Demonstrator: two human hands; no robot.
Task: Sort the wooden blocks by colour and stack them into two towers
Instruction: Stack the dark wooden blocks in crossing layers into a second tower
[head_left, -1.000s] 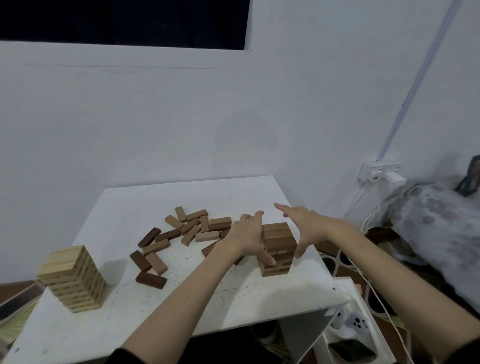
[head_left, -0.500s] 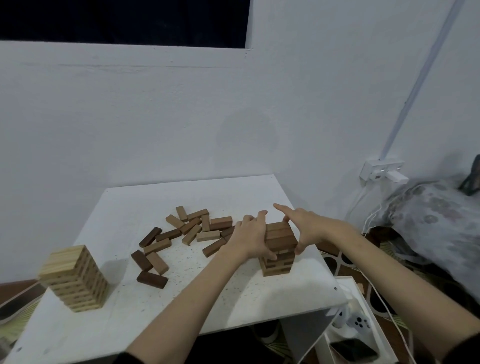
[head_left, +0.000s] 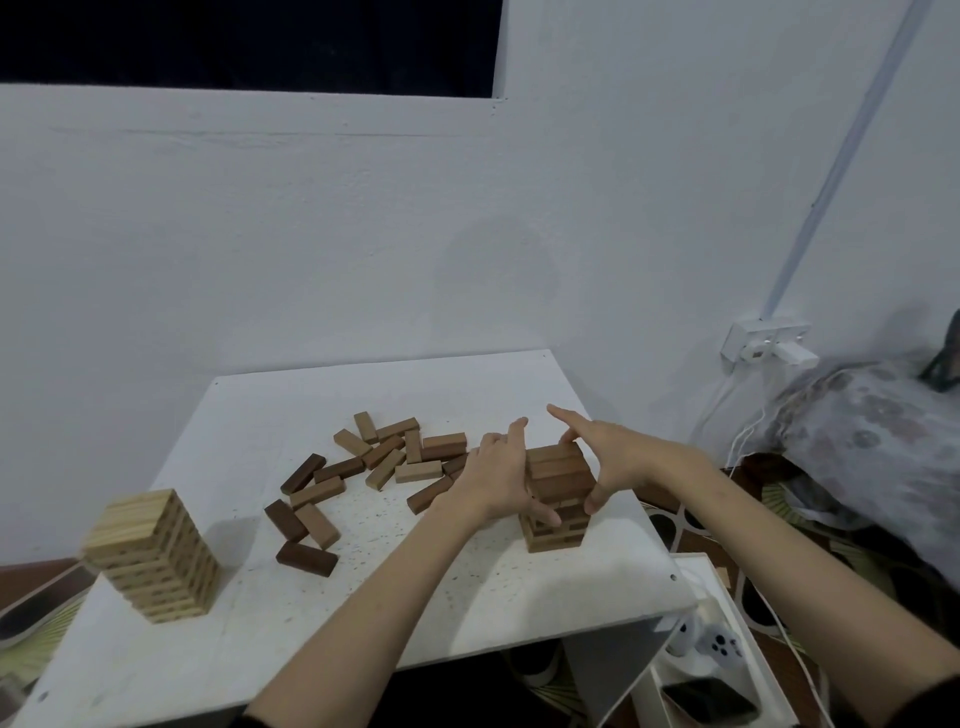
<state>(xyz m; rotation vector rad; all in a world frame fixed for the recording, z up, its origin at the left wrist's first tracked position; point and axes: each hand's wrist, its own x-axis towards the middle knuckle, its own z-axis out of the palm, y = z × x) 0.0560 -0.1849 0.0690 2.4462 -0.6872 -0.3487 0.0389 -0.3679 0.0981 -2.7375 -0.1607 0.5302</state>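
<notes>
Brown tower (head_left: 558, 499) at the near right of the worktop (head_left: 270, 415), flanked by both hands; left hand (head_left: 501, 480) and right hand (head_left: 608, 457) spread, straight fingers pressing its opposite sides; squeeze evenly, level by level, to true the layers; loose brown blocks (head_left: 384, 462) lie left; pale tower (head_left: 153, 556) stands near left.

A white table (head_left: 363, 384) is set against a white wall (head_left: 260, 234); a dark window (head_left: 249, 41) is seen above, a socket (head_left: 763, 340) at right.

Light: dim, cool, from overhead.
Shadows: soft, beside the pale tower (head_left: 153, 556) on the table (head_left: 291, 395).
Focus: slightly soft throughout.
Edges: wide-angle bending.
</notes>
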